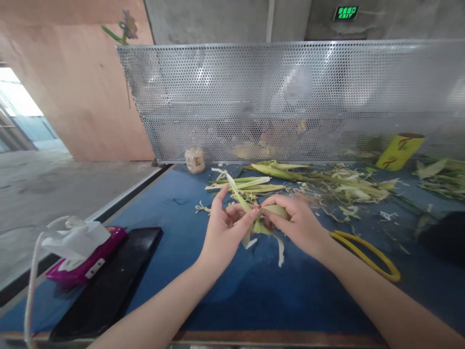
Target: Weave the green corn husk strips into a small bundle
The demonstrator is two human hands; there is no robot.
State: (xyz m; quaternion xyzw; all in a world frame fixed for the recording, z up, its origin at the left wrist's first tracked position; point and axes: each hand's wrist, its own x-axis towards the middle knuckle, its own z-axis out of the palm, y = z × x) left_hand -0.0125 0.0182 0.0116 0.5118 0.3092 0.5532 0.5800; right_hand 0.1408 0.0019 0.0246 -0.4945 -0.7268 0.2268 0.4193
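Note:
Pale green corn husk (279, 210) strips are pinched between both hands above the blue tabletop (232, 300). My left hand (227, 232) closes its thumb and fingers on the husk, with the index finger raised beside an upright strip. My right hand (296, 223) grips a broader piece of husk close to the left fingertips. Loose ends hang below the hands, one curling down toward the table. Fingers cover the spot where the strips meet. Just beyond lie several cut husk strips (250, 183) and a small braided piece (202, 207).
A corn stalk (278, 172) and shredded husks (348, 186) spread across the back right. There are a yellow hoop (366, 252), a yellow tube (399, 151) and a pale jar (195, 160). Left stand a magenta box (85, 264) and a black tray (109, 286). A perforated metal screen (232, 97) bounds the back.

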